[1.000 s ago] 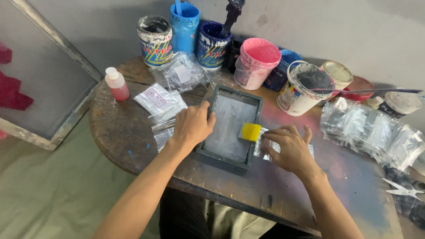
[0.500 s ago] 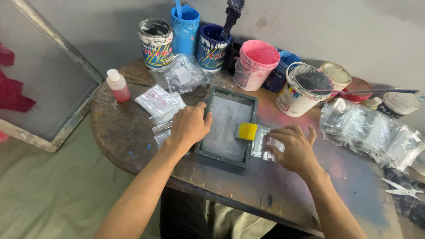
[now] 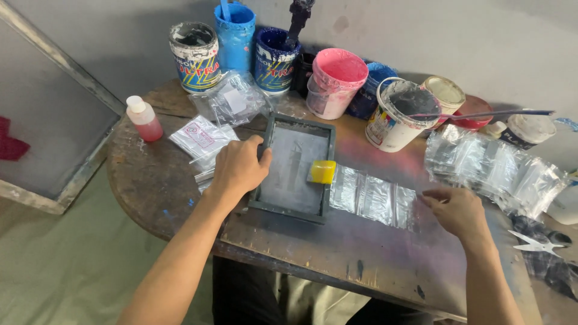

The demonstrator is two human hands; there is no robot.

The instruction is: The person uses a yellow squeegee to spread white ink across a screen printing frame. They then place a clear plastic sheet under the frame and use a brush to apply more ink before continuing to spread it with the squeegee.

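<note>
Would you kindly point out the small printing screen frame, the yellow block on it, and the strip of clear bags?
small printing screen frame (image 3: 288, 210), head view, on its near rail.
yellow block (image 3: 323, 171), head view, on its top face.
strip of clear bags (image 3: 373, 197), head view, on the middle bag.

A small framed screen (image 3: 294, 170) lies on the round table (image 3: 153, 186), with the left hand (image 3: 239, 168) resting on its left edge and a small block (image 3: 323, 171) on its right edge. A strip of clear bags (image 3: 373, 199) stretches right from the frame to the right hand (image 3: 459, 212). Paint tubs (image 3: 337, 81) stand behind, a squeeze bottle (image 3: 144, 118) far left, scissors (image 3: 534, 244) far right.
</note>
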